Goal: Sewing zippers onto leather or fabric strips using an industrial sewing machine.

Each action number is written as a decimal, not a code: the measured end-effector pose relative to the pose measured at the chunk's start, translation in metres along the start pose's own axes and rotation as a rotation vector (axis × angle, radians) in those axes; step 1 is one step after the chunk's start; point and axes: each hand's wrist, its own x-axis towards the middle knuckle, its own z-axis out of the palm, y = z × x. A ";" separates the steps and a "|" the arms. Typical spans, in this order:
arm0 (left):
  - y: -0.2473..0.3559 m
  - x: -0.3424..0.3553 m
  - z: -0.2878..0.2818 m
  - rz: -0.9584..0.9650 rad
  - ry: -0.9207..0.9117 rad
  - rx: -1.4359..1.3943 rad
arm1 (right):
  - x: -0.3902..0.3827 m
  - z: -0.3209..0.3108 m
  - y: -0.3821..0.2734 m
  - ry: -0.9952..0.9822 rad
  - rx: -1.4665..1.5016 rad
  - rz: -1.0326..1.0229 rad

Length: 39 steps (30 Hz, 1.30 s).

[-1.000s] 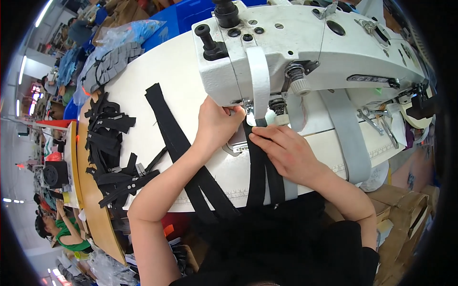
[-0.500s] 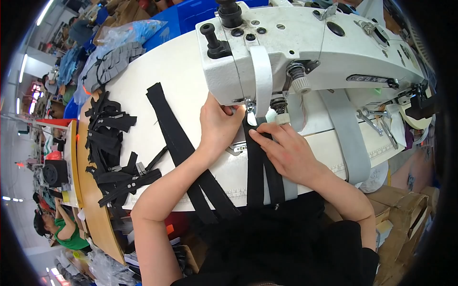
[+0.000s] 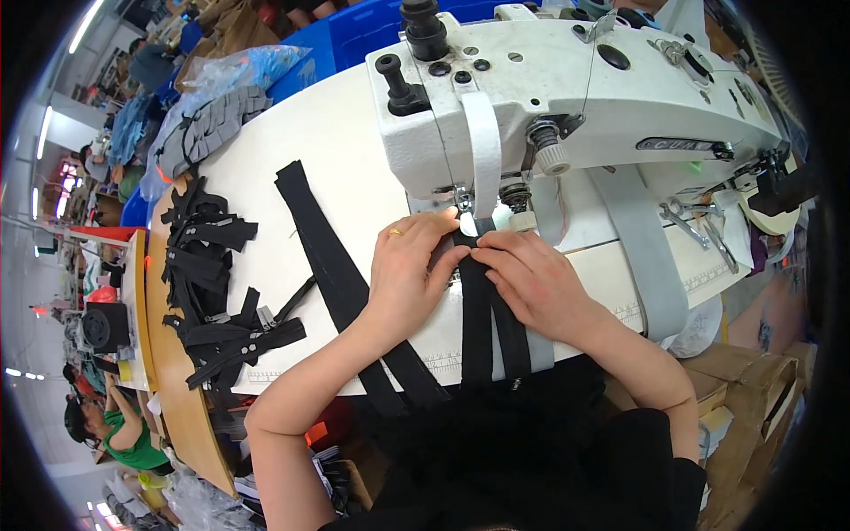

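A white sewing machine (image 3: 567, 97) has its presser foot (image 3: 467, 223) down near a black fabric strip (image 3: 476, 327). My left hand (image 3: 407, 270) lies left of the foot, thumb and forefinger closed on the strip's upper end. From the right, my right hand (image 3: 540, 285) presses bent fingers onto the same end, its fingertips close to my left thumb. Below my hands the black material hangs in two lengths toward my lap, with a small metal zipper pull (image 3: 516, 384) low down. A grey band (image 3: 538, 350) shows behind them.
Long black strips (image 3: 323, 239) lie left of my hands, partly under my left forearm. Beyond them is a pile of short black zippers (image 3: 199, 252). A grey band (image 3: 642, 257) crosses the table at right, near metal tools (image 3: 708, 232). A person in green (image 3: 133, 434) sits far left.
My left hand has come back from beside the needle area, and its thumb now meets the strip near my right fingertips. My right hand stays nearly in place.
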 end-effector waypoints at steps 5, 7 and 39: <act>0.001 -0.002 0.006 -0.004 0.025 0.052 | 0.000 0.003 0.000 0.039 0.003 -0.007; 0.002 -0.005 0.008 -0.021 0.046 0.066 | 0.000 0.003 0.000 0.048 -0.005 -0.015; 0.062 -0.100 -0.016 -0.736 0.069 -1.520 | -0.151 0.017 -0.093 0.103 0.640 0.602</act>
